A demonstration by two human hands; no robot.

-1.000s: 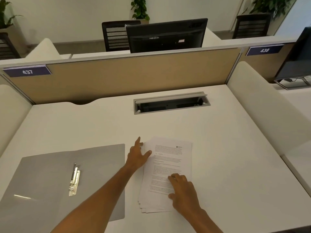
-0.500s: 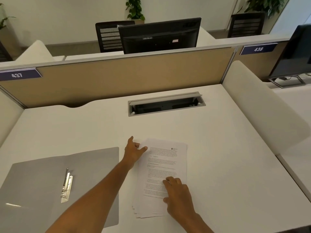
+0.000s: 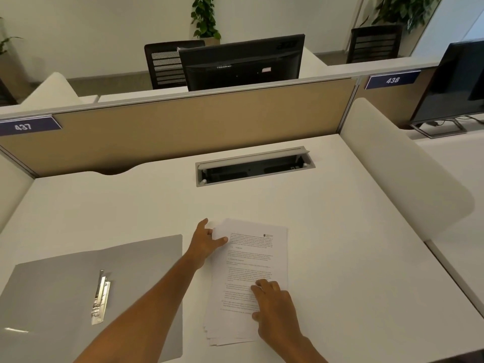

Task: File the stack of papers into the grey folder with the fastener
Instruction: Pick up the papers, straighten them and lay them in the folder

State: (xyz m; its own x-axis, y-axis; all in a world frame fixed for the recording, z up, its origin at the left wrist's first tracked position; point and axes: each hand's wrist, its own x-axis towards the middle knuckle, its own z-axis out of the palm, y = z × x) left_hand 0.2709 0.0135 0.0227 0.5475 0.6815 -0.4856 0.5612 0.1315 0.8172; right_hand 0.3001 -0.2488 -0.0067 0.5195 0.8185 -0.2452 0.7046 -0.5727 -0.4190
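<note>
Two hands: both on the stack of papers [image 3: 248,279], lower centre of frame.
Left hand [image 3: 207,242]: pinching its upper-left corner.
Right hand [image 3: 275,305]: pressed flat, holding nothing.
Long axis: top-to-bottom.
Grey folder [image 3: 47,305]: open, lower left; fastener [image 3: 100,297] nearer the left hand.

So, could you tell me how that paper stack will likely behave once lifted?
The stack is loose sheets, fanned at the near edge, so it will probably sag and splay. The left hand already curls one corner, suggesting floppiness. It looks thin, so likely light.

Open-plan office: numbered partition [image 3: 183,132] dividing white desks [image 3: 340,244], monitors [image 3: 242,62] and mesh chairs [image 3: 165,64] sitting behind.
</note>
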